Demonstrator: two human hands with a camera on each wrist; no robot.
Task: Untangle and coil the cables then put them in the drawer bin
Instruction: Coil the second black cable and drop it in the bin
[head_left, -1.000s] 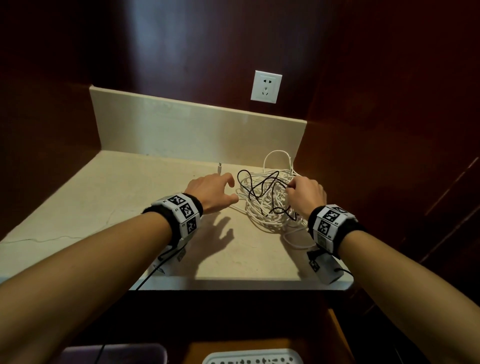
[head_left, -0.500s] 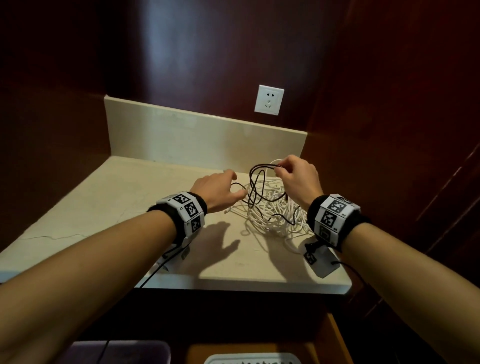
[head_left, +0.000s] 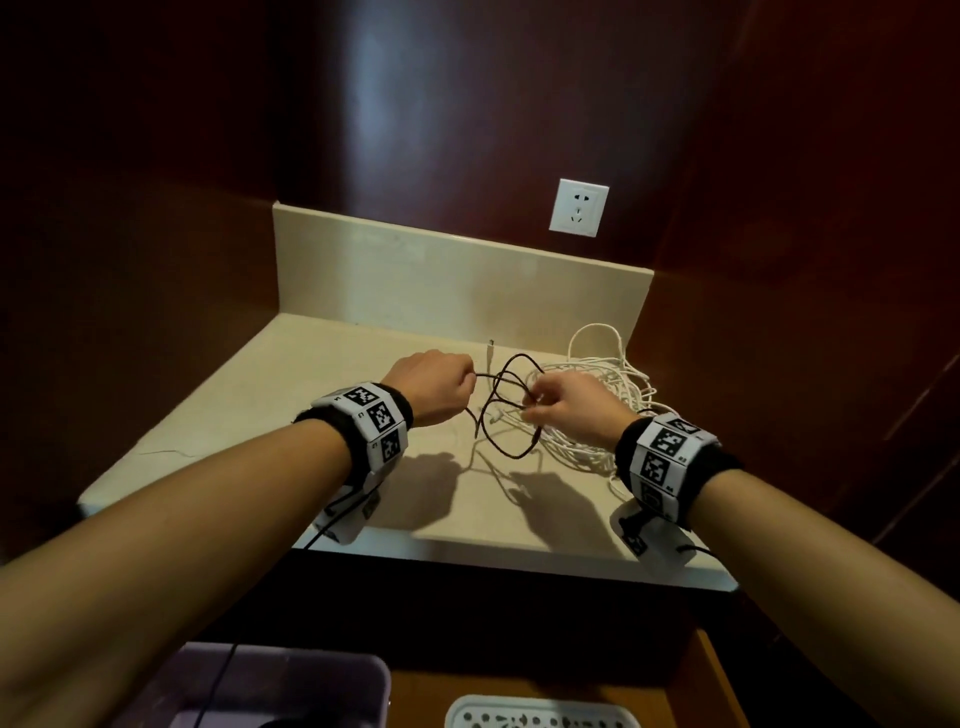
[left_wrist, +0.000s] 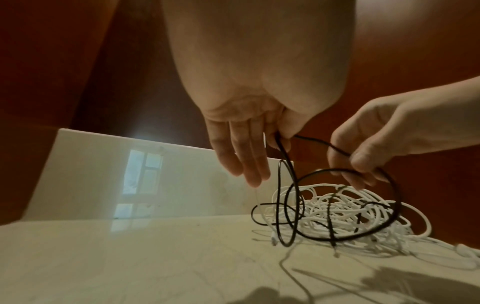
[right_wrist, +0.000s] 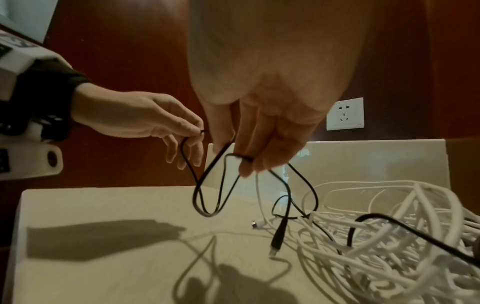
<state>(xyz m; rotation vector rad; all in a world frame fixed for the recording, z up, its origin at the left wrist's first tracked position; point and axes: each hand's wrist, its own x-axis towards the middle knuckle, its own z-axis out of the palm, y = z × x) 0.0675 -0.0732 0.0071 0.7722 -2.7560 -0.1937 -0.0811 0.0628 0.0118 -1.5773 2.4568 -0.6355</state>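
Pinching the black cable (head_left: 506, 410) in my left hand (head_left: 434, 387) and right hand (head_left: 569, 410), I held it apart at twelve o'clock above the counter (head_left: 234, 415) to free its loops from the white cables (head_left: 618, 395).

Both forearms reach forward, bare, each with a black wristband carrying white marker blocks. Hands raised off the surface, near each other, not touching.

Left hand (head_left: 434, 387): back of hand up, thumb and index finger pinching the black cable (head_left: 506, 410); other three fingers (left_wrist: 241, 162) hang straight and loose, pointing down.

Right hand (head_left: 569, 410): wrist angled inward toward the left hand, fingers (right_wrist: 262, 152) pointing down, fingertips closed on loops of the same cable. Wrist view shows strands passing between the fingers.

A short run of cable spans the gap between the two hands.
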